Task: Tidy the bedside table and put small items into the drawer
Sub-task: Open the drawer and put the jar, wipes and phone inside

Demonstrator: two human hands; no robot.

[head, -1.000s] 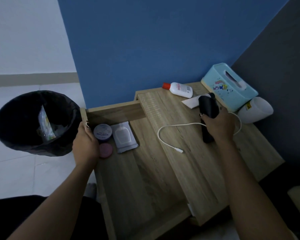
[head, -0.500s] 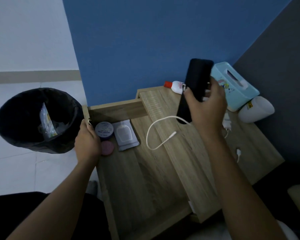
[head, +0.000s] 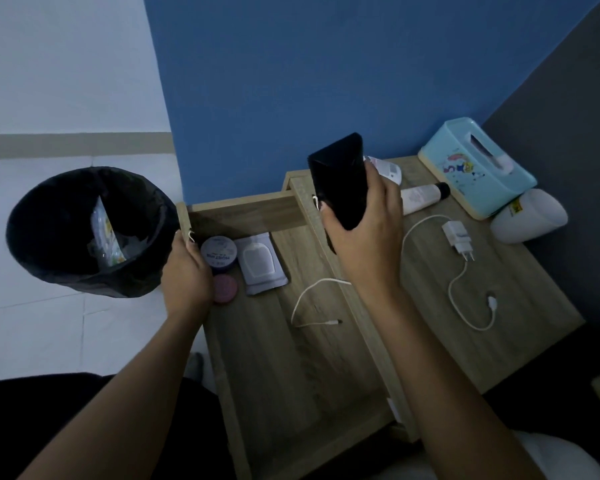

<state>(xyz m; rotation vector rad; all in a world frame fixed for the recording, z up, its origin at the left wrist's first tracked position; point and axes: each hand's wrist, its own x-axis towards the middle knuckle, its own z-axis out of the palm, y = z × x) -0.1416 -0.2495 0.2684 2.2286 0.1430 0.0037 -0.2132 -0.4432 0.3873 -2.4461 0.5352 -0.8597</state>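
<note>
Black, stiff and likely slippery, the phone (head: 340, 178) is clamped edgewise by the fingers (head: 378, 188) of the right hand (head: 364, 251), while the drawer (head: 291, 358) rim is gripped by the left hand (head: 187, 275).

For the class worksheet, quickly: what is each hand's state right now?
Left hand: closed, gripping the drawer by its left edge.
Right hand: closed, holding the black device.
</note>
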